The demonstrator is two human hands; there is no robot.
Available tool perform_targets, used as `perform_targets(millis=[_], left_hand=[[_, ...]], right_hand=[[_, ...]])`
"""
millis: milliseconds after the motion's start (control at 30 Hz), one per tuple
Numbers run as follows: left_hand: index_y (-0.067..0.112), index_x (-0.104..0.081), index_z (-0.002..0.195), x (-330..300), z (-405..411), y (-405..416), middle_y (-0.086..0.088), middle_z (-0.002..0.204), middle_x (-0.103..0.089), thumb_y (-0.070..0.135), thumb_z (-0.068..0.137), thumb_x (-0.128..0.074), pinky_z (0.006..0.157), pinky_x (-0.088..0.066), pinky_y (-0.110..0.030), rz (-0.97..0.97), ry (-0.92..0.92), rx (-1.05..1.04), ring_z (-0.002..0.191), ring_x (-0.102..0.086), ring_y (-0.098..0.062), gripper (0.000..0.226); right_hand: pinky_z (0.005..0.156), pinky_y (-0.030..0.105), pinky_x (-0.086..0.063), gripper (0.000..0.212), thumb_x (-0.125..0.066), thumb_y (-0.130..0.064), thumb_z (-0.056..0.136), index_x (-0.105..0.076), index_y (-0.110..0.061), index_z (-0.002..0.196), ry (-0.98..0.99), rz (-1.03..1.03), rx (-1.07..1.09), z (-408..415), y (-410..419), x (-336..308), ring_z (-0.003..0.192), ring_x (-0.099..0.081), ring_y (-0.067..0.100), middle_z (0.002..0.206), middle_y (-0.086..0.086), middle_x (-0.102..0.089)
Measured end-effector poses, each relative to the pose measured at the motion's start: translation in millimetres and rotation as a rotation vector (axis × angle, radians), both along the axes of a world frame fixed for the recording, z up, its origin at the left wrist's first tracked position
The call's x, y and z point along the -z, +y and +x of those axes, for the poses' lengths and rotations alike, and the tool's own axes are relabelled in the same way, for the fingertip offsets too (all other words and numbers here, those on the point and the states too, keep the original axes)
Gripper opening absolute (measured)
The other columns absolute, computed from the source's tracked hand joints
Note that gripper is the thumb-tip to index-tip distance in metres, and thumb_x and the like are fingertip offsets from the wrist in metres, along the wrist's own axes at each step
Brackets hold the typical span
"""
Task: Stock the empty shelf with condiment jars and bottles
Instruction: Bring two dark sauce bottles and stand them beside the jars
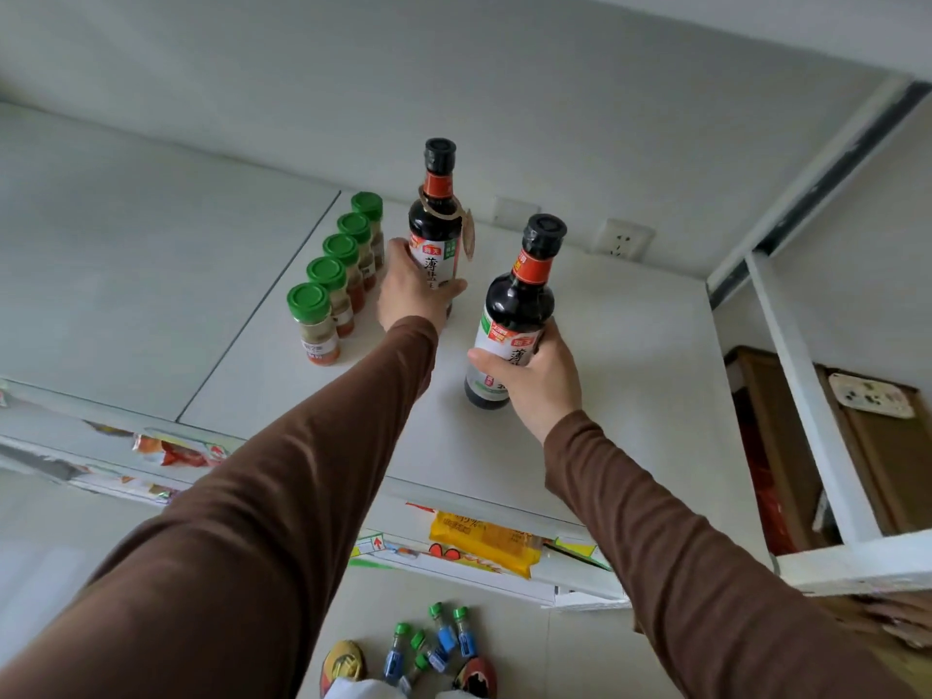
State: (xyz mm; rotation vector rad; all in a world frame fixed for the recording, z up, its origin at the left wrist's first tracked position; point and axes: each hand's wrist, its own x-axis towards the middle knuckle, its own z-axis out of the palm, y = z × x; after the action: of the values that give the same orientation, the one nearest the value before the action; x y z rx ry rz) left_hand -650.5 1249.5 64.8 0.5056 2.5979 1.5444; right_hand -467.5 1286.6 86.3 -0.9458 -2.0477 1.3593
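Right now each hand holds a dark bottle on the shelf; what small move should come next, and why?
Probably slide the right bottle, gripped by the right hand, back beside the left bottle, which the left hand holds next to the jars; it stands nearer the shelf's front.

Your two dark bottles (434,229) (515,315) look like glossy glass with shiny black shrink-wrapped caps and smooth paper labels. Beside them, your spice jars (333,290) are clear and shiny with ridged green plastic lids. The shelf (630,385) is matt, smooth white, and your sleeves (302,496) are soft brown cloth.
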Motion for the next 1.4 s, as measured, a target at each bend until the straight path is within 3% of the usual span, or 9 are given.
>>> perform_targets(millis=[200, 467, 567, 667, 900, 1100, 1400], left_hand=[[0.021, -0.045, 0.108, 8.6, -16.8, 7.3, 0.003, 0.107, -0.065, 0.027, 0.069, -0.084, 0.082, -0.053, -0.036, 0.030, 0.009, 0.086, 0.096, -0.063, -0.021, 0.056], [0.020, -0.046, 0.112, 3.1, -36.7, 18.0, 0.002, 0.110, -0.064, 0.024, 0.070, -0.082, 0.087, -0.055, -0.040, 0.038, -0.013, 0.133, 0.099, -0.062, -0.019, 0.055], [0.020, -0.045, 0.126, 2.1, -35.5, 12.1, 0.000, 0.122, -0.061, 0.021, 0.074, -0.081, 0.093, -0.051, -0.034, 0.051, -0.063, 0.156, 0.110, -0.060, -0.019, 0.063], [0.015, -0.039, 0.142, 6.9, -28.0, -8.0, -0.004, 0.140, -0.052, 0.019, 0.080, -0.078, 0.097, -0.039, -0.027, -0.030, -0.085, 0.178, 0.125, -0.051, -0.019, 0.074], [0.017, -0.051, 0.136, 10.7, -0.6, -73.9, -0.001, 0.139, -0.056, 0.018, 0.089, -0.067, 0.106, -0.039, -0.032, -0.304, 0.029, 0.290, 0.127, -0.051, -0.021, 0.050], [0.018, -0.050, 0.136, -1.7, 8.5, -111.5, 0.000, 0.137, -0.056, 0.030, 0.087, -0.071, 0.101, -0.042, -0.034, -0.405, 0.074, 0.323, 0.123, -0.052, -0.021, 0.055], [0.017, -0.051, 0.133, -4.2, 10.4, -129.4, -0.001, 0.135, -0.057, 0.032, 0.084, -0.074, 0.099, -0.042, -0.032, -0.414, 0.076, 0.356, 0.121, -0.053, -0.020, 0.056]], right_hand=[[0.088, 0.033, -0.056, 0.060, -0.088, -0.034, 0.068, -0.057, -0.025, 0.118, -0.023, -0.005, -0.003, -10.6, 7.1, 8.5, 0.097, -0.068, 0.009, 0.108, -0.010, -0.071], [0.088, 0.034, -0.057, 0.060, -0.088, -0.036, 0.068, -0.057, -0.024, 0.118, -0.024, -0.010, -0.015, -32.4, 10.4, 14.0, 0.096, -0.069, 0.010, 0.108, -0.008, -0.072], [0.086, 0.033, -0.057, 0.061, -0.087, -0.039, 0.067, -0.056, -0.024, 0.117, -0.038, 0.006, -0.025, -43.2, 12.5, 12.2, 0.095, -0.068, 0.010, 0.107, -0.009, -0.071], [0.086, 0.036, -0.057, 0.061, -0.087, -0.041, 0.065, -0.056, -0.025, 0.115, -0.050, 0.020, -0.031, -53.2, 15.1, 13.0, 0.094, -0.068, 0.010, 0.104, -0.011, -0.071], [0.088, 0.042, -0.057, 0.065, -0.086, -0.046, 0.061, -0.056, -0.023, 0.114, -0.044, 0.019, -0.046, -85.6, 12.0, 16.3, 0.095, -0.069, 0.014, 0.106, -0.008, -0.072], [0.089, 0.040, -0.056, 0.064, -0.086, -0.044, 0.063, -0.055, -0.022, 0.115, -0.016, 0.047, -0.057, -119.6, -6.1, 18.0, 0.096, -0.068, 0.018, 0.107, -0.004, -0.071], [0.088, 0.037, -0.054, 0.068, -0.088, -0.043, 0.062, -0.052, -0.020, 0.116, 0.030, 0.082, 0.022, -138.5, -14.3, 23.8, 0.100, -0.066, 0.019, 0.112, -0.003, -0.069]])
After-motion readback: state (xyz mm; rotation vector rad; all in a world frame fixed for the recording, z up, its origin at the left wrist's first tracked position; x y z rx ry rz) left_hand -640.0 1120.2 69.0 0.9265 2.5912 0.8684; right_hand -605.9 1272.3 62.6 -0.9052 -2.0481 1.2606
